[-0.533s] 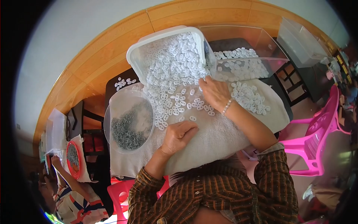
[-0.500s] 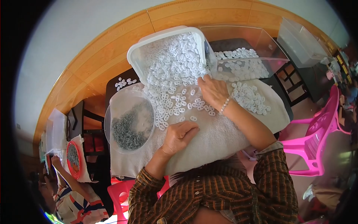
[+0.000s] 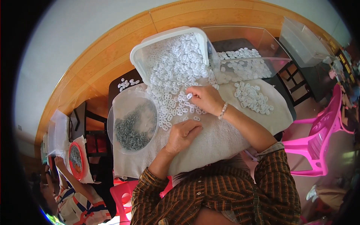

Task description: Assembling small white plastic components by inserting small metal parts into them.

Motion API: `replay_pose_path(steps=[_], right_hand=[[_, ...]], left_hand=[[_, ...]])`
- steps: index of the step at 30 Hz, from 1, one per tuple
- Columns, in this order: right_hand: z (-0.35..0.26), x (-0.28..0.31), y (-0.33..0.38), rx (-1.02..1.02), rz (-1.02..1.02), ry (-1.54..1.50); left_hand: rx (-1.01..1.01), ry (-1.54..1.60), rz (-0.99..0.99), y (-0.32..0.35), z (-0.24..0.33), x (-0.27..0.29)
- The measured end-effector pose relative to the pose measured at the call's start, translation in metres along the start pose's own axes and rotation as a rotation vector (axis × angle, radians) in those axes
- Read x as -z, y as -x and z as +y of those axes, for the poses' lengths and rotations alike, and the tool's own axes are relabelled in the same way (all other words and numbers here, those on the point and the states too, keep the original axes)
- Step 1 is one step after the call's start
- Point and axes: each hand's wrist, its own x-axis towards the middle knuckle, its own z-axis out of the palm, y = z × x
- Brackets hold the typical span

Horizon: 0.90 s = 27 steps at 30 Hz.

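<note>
A white tub (image 3: pixel 138 60) lies tipped on its side, and small white oval plastic pieces (image 3: pixel 176 56), each with two dark marks or holes, spill from it onto a pale towel (image 3: pixel 221 138). My right hand (image 3: pixel 206 99), with a bead bracelet at its wrist, is over the near part of the spill. Its thumb and forefinger pinch one white oval piece (image 3: pixel 189 96). Nearer to me my left hand (image 3: pixel 181 135) rests on the towel, fingers curled and closed; whatever they hold is hidden. Left of it stands a round clear tray (image 3: pixel 149 100) of small grey metal parts (image 3: pixel 131 129).
A separate heap of white pieces (image 3: pixel 253 98) lies on the towel at right. Behind it stands a clear bin (image 3: pixel 275 56) with more pieces. A pink chair (image 3: pixel 313 135) is at right. At far left another person's hand (image 3: pixel 59 162) is by a red tray (image 3: pixel 76 160).
My right hand has moved left and nearer, from the tub's rim to the spilled pieces, and now pinches one. My left hand stays almost in place.
</note>
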Motion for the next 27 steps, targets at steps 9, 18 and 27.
replay_pose_path(steps=[9, 18, 27], right_hand=[[-0.006, -0.015, 0.019, 0.218, 0.116, 0.110], [-0.004, -0.023, 0.022, 0.400, 0.141, -0.130], [-0.014, -0.026, 0.030, 0.341, 0.080, -0.209]], left_hand=[[0.286, 0.329, 0.408, -0.004, -0.011, -0.001], [0.196, 0.181, 0.398, -0.008, -0.034, -0.009], [0.190, -0.018, 0.388, -0.009, -0.033, -0.006]])
